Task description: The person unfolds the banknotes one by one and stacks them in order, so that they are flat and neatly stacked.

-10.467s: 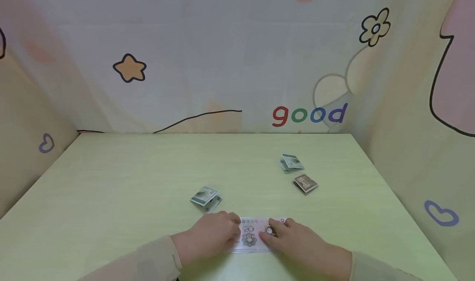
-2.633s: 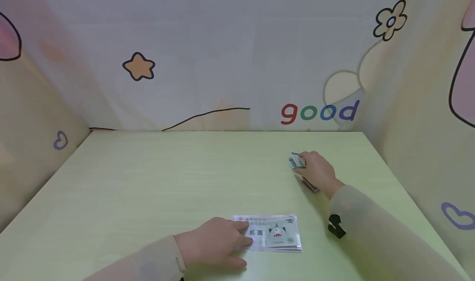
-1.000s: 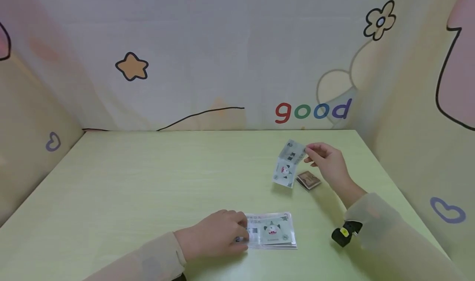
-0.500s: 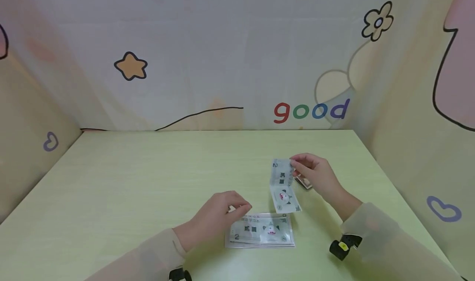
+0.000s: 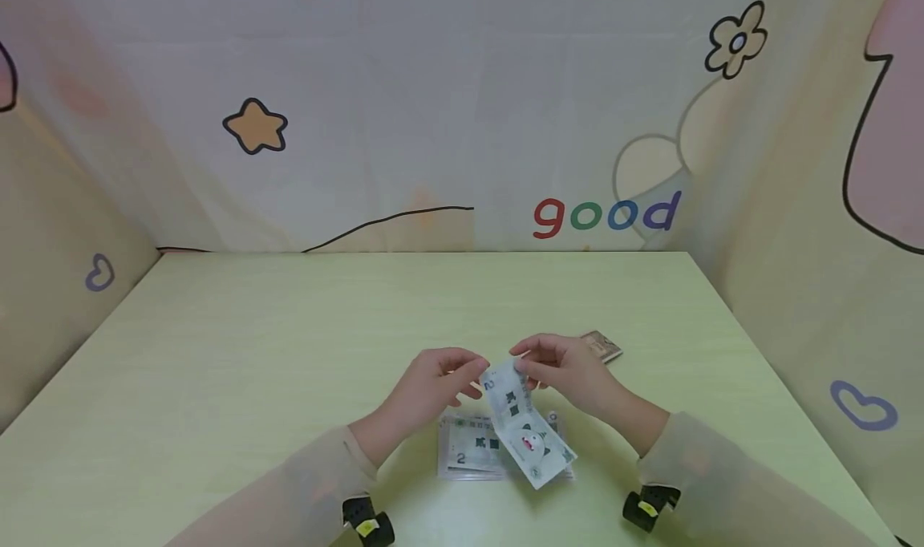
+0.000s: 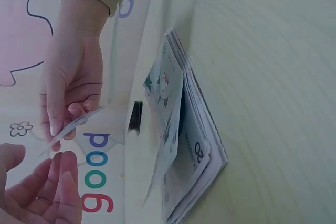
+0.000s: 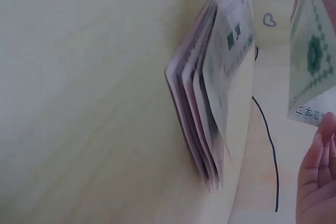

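Above the table my right hand [image 5: 570, 370] pinches a creased green play banknote [image 5: 530, 435] by its upper edge; the note hangs tilted, marked with a 2 and a cartoon face. My left hand [image 5: 436, 386] is at the note's upper left corner. In the left wrist view its thumb and fingers [image 6: 65, 192] stand apart around that end of the note; contact is unclear. Beneath lies a stack of banknotes [image 5: 472, 451], partly hidden by the held note. From the side, the stack [image 7: 194, 87] shows several layers, its top note lifting along a crease.
A folded brown banknote [image 5: 603, 346] lies behind my right hand, partly covered by it. The pale green table [image 5: 253, 370] ends at a printed cloth wall [image 5: 375, 130] at the back, with more cloth on both sides.
Over the last second, my right hand brought the unfolded green note from the back right toward the stack. My left hand left the stack and rose to the note's corner.
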Tool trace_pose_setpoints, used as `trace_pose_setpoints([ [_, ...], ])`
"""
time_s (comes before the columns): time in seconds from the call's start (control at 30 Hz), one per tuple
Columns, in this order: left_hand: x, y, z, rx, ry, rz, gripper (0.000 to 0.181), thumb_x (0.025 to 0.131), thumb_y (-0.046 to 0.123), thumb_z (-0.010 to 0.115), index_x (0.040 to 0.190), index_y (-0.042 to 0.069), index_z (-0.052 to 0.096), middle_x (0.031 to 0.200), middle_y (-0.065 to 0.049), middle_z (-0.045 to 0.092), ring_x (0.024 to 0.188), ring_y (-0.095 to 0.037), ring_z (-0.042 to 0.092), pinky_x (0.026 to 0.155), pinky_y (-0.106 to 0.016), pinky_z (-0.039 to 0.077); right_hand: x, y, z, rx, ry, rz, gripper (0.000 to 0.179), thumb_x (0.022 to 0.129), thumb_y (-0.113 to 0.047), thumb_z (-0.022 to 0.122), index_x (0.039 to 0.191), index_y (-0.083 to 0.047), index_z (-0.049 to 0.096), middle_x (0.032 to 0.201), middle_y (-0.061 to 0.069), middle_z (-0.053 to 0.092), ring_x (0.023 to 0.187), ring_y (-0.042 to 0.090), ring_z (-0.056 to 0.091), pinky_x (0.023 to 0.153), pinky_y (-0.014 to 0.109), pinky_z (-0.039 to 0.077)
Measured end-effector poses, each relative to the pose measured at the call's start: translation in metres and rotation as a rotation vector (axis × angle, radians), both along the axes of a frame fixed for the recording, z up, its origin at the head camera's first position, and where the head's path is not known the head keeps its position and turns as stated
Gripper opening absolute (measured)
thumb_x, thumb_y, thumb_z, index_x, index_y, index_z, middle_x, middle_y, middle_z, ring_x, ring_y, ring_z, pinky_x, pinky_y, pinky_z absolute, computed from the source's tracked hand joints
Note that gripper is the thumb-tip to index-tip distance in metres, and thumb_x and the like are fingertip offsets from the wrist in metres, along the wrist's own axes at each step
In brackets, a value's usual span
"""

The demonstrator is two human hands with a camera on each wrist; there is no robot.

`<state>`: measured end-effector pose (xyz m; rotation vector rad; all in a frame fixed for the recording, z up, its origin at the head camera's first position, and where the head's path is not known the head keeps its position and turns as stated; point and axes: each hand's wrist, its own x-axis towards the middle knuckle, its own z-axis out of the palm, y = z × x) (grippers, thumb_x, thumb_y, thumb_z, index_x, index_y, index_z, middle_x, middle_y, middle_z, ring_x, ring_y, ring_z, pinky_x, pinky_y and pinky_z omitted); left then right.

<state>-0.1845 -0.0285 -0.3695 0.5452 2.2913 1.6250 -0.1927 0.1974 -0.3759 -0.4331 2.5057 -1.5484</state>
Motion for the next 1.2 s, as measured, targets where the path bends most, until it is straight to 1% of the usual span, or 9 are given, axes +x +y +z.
trace_pose_setpoints([
  [0.23,-0.003,0.004,-0.003,-0.083,-0.009,-0.031,0.016,0.090,0.020,0.062,0.091,0.005,0.068,0.081,-0.001,0.061,0.071,-0.015,0.055,0.058,-0.028,0.050,0.007,-0.011,-0.003,-0.024,-0.016,0.113,0.024,0.089,-0.007,0.061,0.111,0.002,0.060,0.083,0.007,0.066,0.069,0.026,0.060,0.069,0.028,0.052],
  [0.37,-0.003,0.003,-0.006,-0.100,-0.007,-0.021,0.012,0.088,0.016,0.064,0.088,0.004,0.067,0.079,-0.002,0.060,0.070,-0.014,0.054,0.056,-0.028,0.050,0.012,-0.012,-0.003,0.042,0.003,0.128,0.023,0.088,-0.011,0.064,0.110,-0.003,0.062,0.091,0.004,0.065,0.074,0.021,0.058,0.066,0.026,0.050],
  [0.47,-0.003,0.000,-0.008,-0.080,-0.008,0.048,0.012,0.089,0.015,0.064,0.091,0.004,0.067,0.083,-0.004,0.060,0.068,-0.014,0.056,0.056,-0.028,0.050,0.016,-0.008,-0.003,0.165,0.034,0.143,0.029,0.086,-0.018,0.068,0.113,-0.010,0.062,0.101,0.001,0.063,0.082,0.018,0.054,0.063,0.026,0.047],
  [0.57,-0.004,-0.005,-0.012,-0.061,-0.003,0.134,0.011,0.090,0.014,0.062,0.092,0.004,0.066,0.085,-0.005,0.062,0.065,-0.015,0.059,0.056,-0.028,0.049,0.020,0.000,-0.002,0.258,0.018,0.172,0.039,0.084,-0.024,0.070,0.119,-0.012,0.059,0.106,-0.001,0.061,0.088,0.017,0.051,0.065,0.027,0.046],
  [0.73,-0.005,-0.010,-0.017,-0.031,0.026,0.239,0.009,0.089,0.011,0.062,0.090,0.003,0.067,0.082,-0.006,0.063,0.064,-0.016,0.058,0.054,-0.027,0.048,0.024,0.013,-0.003,0.239,-0.081,0.220,0.051,0.084,-0.025,0.070,0.126,-0.004,0.052,0.097,0.001,0.061,0.086,0.018,0.054,0.073,0.031,0.045],
  [0.83,-0.004,-0.012,-0.018,-0.002,0.037,0.271,0.009,0.088,0.009,0.062,0.089,0.002,0.067,0.080,-0.006,0.062,0.064,-0.016,0.058,0.052,-0.026,0.048,0.025,0.019,-0.004,0.211,-0.131,0.199,0.049,0.083,-0.021,0.071,0.125,-0.003,0.053,0.087,0.001,0.061,0.080,0.018,0.055,0.069,0.029,0.045],
  [0.93,-0.002,-0.014,-0.017,0.004,0.034,0.276,0.010,0.088,0.010,0.062,0.089,0.000,0.066,0.079,-0.006,0.063,0.063,-0.017,0.059,0.052,-0.026,0.047,0.025,0.024,-0.005,0.199,-0.145,0.153,0.046,0.083,-0.019,0.070,0.124,-0.003,0.055,0.083,0.001,0.061,0.076,0.018,0.054,0.064,0.027,0.044],
  [1.07,0.001,-0.017,-0.018,-0.041,-0.004,0.251,0.011,0.088,0.011,0.063,0.087,0.001,0.066,0.078,-0.005,0.065,0.062,-0.016,0.059,0.052,-0.025,0.047,0.026,0.028,-0.003,0.150,-0.165,0.098,0.047,0.084,-0.018,0.070,0.123,0.001,0.054,0.083,0.003,0.062,0.074,0.018,0.057,0.066,0.029,0.049],
  [1.2,0.005,-0.021,-0.022,-0.109,-0.058,0.184,0.010,0.087,0.011,0.065,0.084,0.001,0.066,0.074,-0.003,0.064,0.061,-0.015,0.059,0.053,-0.025,0.046,0.027,0.032,-0.001,0.114,-0.194,0.054,0.046,0.084,-0.016,0.070,0.122,0.003,0.053,0.080,0.005,0.061,0.073,0.021,0.061,0.068,0.034,0.053],
])
